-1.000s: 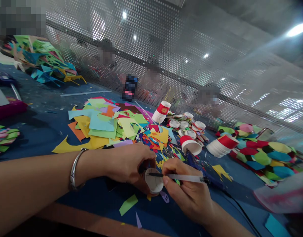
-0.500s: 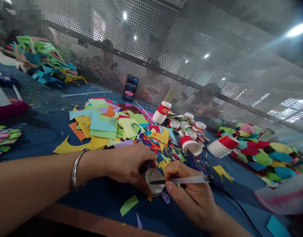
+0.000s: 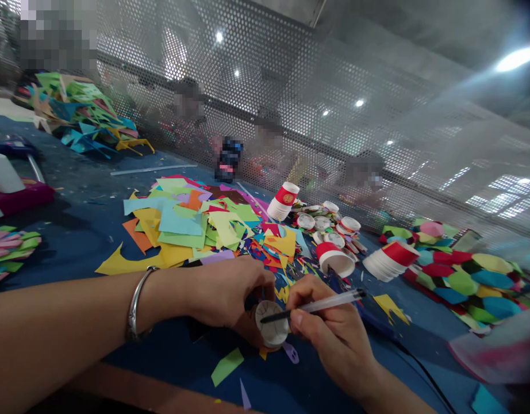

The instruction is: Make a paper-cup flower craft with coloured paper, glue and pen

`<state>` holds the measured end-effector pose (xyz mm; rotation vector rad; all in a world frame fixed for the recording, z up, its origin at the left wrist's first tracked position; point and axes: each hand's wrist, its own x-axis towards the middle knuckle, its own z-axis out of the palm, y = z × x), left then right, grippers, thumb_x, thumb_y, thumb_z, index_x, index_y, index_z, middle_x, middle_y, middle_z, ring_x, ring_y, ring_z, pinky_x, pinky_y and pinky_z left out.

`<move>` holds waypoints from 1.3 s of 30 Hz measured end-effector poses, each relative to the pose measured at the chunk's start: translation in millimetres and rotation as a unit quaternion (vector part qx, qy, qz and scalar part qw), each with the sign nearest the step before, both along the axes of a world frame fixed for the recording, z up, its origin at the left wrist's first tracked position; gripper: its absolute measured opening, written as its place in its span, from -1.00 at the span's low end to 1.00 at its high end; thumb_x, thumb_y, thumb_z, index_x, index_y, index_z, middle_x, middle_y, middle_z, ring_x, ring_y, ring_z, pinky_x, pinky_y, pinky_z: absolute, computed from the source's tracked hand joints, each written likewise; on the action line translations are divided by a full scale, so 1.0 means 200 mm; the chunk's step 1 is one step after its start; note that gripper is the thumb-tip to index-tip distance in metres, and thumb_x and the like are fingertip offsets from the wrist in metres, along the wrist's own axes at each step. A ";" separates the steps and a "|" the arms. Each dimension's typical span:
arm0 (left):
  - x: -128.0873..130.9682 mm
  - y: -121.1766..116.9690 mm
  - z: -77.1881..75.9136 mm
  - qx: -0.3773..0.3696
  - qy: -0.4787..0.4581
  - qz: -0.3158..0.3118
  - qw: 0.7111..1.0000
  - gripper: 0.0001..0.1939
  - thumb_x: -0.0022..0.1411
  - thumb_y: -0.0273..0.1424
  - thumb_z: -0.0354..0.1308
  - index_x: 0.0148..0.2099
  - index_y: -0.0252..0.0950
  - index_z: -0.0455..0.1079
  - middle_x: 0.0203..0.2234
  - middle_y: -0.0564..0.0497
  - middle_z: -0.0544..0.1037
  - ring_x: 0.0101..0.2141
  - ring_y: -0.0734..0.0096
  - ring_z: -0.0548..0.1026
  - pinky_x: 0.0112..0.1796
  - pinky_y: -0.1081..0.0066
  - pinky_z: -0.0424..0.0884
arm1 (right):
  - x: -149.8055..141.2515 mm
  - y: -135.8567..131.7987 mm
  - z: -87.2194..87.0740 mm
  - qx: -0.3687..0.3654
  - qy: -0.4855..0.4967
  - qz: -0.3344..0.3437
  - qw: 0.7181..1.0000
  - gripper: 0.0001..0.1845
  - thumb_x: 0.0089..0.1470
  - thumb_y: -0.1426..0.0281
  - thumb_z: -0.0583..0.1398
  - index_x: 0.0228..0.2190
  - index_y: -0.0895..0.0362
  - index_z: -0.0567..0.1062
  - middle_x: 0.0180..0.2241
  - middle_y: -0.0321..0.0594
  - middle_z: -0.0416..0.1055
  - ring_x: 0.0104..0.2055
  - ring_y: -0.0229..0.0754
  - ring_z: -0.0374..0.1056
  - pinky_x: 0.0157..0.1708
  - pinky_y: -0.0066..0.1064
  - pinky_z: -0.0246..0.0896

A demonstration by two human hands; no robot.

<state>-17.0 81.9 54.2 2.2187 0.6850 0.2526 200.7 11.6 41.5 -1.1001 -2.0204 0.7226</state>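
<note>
My left hand point(image 3: 241, 299), with a silver bangle on its wrist, is closed round the side of a small paper cup bottom point(image 3: 277, 334). Dark lines branch over its round white face, which is turned up toward me. In my right hand point(image 3: 329, 330) is a pen point(image 3: 325, 303) with a clear barrel, pinched near its black front end. The pen's tip rests on or just over the white face; I cannot tell if it touches. A purple paper scrap point(image 3: 291, 352) and a green one point(image 3: 227, 367) lie just in front on the blue table.
Coloured paper sheets point(image 3: 181, 221) and scraps pile up beyond my hands. Red-and-white paper cups point(image 3: 392, 260) and several cut cup bottoms point(image 3: 322, 223) lie to the right. A dark cable point(image 3: 429, 374) runs at lower right. A perforated metal screen point(image 3: 265, 75) stands behind.
The pen's back end has risen, so the pen is more tilted, and its tip has shifted slightly on the cup bottom. More lines radiate over the white face.
</note>
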 end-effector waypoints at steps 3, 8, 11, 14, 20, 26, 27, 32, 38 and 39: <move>0.00 0.00 0.00 -0.007 -0.008 0.001 1.000 -0.49 -0.14 -0.13 0.47 -0.14 -0.22 0.51 -0.32 0.04 0.56 -0.35 0.31 0.45 -0.40 0.41 0.23 | 0.01 0.00 -0.01 0.033 -0.011 -0.013 0.999 -0.87 0.24 0.45 0.08 -0.35 0.06 0.40 -0.43 -0.37 0.27 -0.46 -0.29 0.19 -0.47 -0.43 0.10; 0.00 0.01 -0.02 -0.026 -0.026 -0.017 0.999 -0.54 -0.10 -0.16 0.45 -0.16 -0.23 0.50 -0.38 0.07 0.56 -0.41 0.38 0.45 -0.44 0.42 0.23 | 0.00 0.00 0.00 0.068 -0.046 -0.004 0.997 -0.88 0.25 0.44 0.07 -0.33 0.06 0.38 -0.45 -0.37 0.27 -0.46 -0.27 0.20 -0.46 -0.43 0.12; 0.00 0.01 -0.02 -0.035 -0.037 -0.022 0.998 -0.58 -0.12 -0.21 0.46 -0.21 -0.24 0.49 -0.41 0.10 0.55 -0.44 0.42 0.44 -0.46 0.43 0.21 | -0.01 0.00 0.01 0.074 -0.064 0.000 0.995 -0.87 0.25 0.46 0.06 -0.33 0.06 0.37 -0.46 -0.37 0.27 -0.47 -0.28 0.20 -0.47 -0.44 0.12; 0.00 0.01 -0.01 -0.029 -0.033 -0.019 0.999 -0.59 -0.13 -0.21 0.46 -0.23 -0.24 0.48 -0.41 0.10 0.55 -0.45 0.43 0.42 -0.47 0.43 0.18 | -0.02 0.01 0.01 0.084 -0.074 0.003 0.994 -0.87 0.25 0.47 0.05 -0.33 0.06 0.37 -0.46 -0.38 0.28 -0.47 -0.29 0.22 -0.47 -0.45 0.13; 0.00 0.02 -0.02 -0.024 -0.027 -0.019 0.999 -0.61 -0.10 -0.21 0.44 -0.22 -0.23 0.47 -0.40 0.10 0.54 -0.45 0.44 0.40 -0.47 0.43 0.19 | -0.03 0.00 0.02 0.111 -0.092 -0.004 0.990 -0.88 0.25 0.45 0.06 -0.34 0.08 0.37 -0.44 -0.34 0.32 -0.45 -0.27 0.26 -0.45 -0.44 0.16; 0.00 0.02 -0.02 -0.007 -0.032 -0.027 0.999 -0.64 -0.11 -0.25 0.43 -0.27 -0.25 0.45 -0.43 0.11 0.51 -0.47 0.46 0.38 -0.48 0.42 0.16 | -0.04 0.00 0.02 0.128 -0.095 0.007 0.987 -0.88 0.23 0.48 0.06 -0.34 0.08 0.37 -0.45 -0.33 0.33 -0.48 -0.28 0.25 -0.47 -0.44 0.16; 0.00 0.01 -0.02 -0.008 -0.031 -0.026 0.999 -0.64 -0.11 -0.25 0.43 -0.26 -0.25 0.45 -0.43 0.11 0.52 -0.47 0.45 0.38 -0.48 0.42 0.16 | -0.04 0.00 0.02 0.130 -0.095 0.008 0.987 -0.88 0.22 0.48 0.07 -0.33 0.08 0.38 -0.44 -0.33 0.34 -0.47 -0.28 0.27 -0.46 -0.43 0.17; -0.01 0.01 -0.01 -0.002 -0.020 -0.011 1.000 -0.53 -0.15 -0.22 0.46 -0.16 -0.23 0.50 -0.34 0.02 0.55 -0.37 0.35 0.41 -0.41 0.40 0.22 | -0.01 0.00 0.02 0.130 -0.075 -0.004 0.989 -0.91 0.22 0.48 0.09 -0.31 0.07 0.38 -0.45 -0.35 0.33 -0.46 -0.27 0.27 -0.45 -0.43 0.16; -0.01 0.01 0.00 0.005 -0.024 -0.026 0.999 -0.55 -0.11 -0.18 0.45 -0.16 -0.25 0.51 -0.37 0.04 0.54 -0.40 0.38 0.40 -0.43 0.41 0.20 | 0.01 -0.02 0.04 0.106 -0.064 0.010 0.992 -0.87 0.22 0.50 0.07 -0.36 0.07 0.36 -0.47 -0.37 0.28 -0.49 -0.29 0.21 -0.49 -0.44 0.11; 0.00 0.01 0.00 0.008 -0.024 -0.025 0.999 -0.56 -0.10 -0.18 0.45 -0.17 -0.25 0.51 -0.37 0.04 0.54 -0.40 0.38 0.40 -0.43 0.41 0.20 | 0.01 -0.02 0.04 0.102 -0.066 0.013 0.992 -0.87 0.22 0.50 0.07 -0.36 0.07 0.36 -0.47 -0.37 0.28 -0.49 -0.29 0.20 -0.49 -0.43 0.11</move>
